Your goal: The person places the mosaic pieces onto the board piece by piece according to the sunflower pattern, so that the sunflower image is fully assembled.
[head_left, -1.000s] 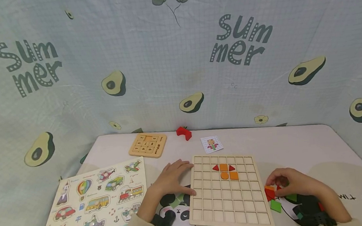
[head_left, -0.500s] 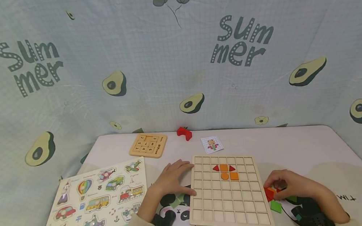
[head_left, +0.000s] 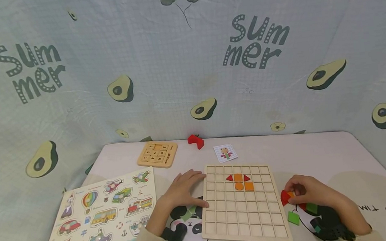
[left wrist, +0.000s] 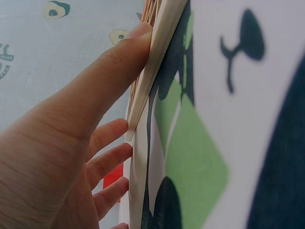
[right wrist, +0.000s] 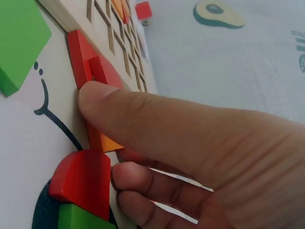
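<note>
A wooden grid board [head_left: 241,218] lies on the table, holding two orange squares [head_left: 249,186], an orange circle [head_left: 239,186] and two red triangles [head_left: 229,178]. My left hand [head_left: 185,189] has its fingers spread, thumb and fingertips touching the board's left edge. Right of the board, my right hand [head_left: 309,192] pinches a small red triangle block [right wrist: 98,69] among overlapping red and orange pieces [right wrist: 112,144]; its index fingertip is hidden behind the thumb in the right wrist view. Close by lie a red curved-sided block [right wrist: 83,176] and a green square [head_left: 293,218].
A vehicle picture puzzle [head_left: 104,214] lies at the left. Along the back are a wooden number slide puzzle [head_left: 157,155], a red arch block [head_left: 196,141] and a pattern card [head_left: 225,153]. A printed cloth [head_left: 163,100] hangs behind the table.
My right hand has moved slightly away from me, and the red and orange pieces at its fingertips have shifted the same way. My left hand stays at the board's edge.
</note>
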### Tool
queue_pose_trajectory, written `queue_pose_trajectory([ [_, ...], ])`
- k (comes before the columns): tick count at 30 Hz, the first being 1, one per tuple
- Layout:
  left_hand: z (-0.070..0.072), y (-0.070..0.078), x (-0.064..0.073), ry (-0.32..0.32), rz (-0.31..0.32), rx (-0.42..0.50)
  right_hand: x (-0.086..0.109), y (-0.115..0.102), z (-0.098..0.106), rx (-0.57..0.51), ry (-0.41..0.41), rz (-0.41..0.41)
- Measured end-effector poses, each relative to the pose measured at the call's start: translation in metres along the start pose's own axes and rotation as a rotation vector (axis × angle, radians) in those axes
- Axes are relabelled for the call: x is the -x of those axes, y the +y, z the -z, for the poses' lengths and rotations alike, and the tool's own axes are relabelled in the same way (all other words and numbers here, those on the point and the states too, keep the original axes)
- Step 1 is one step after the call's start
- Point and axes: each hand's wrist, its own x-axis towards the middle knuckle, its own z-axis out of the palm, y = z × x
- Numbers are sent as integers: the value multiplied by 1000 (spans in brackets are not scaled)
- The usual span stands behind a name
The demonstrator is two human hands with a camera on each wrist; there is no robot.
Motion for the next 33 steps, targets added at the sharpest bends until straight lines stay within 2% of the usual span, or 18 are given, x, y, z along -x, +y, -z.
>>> queue_pose_trajectory([
  [8,0,0,0,0,2,10,1,5,-1,-17,-5,62],
  [21,-1,-2,-2,-3,-1,10,7,0,6,-5,24,53],
  [29,-1,-3,-1,-9,11,8,4,-3,5,-20,51,136],
  [33,0,-2,-1,-8,3,9,0,-5,1,28,77,168],
])
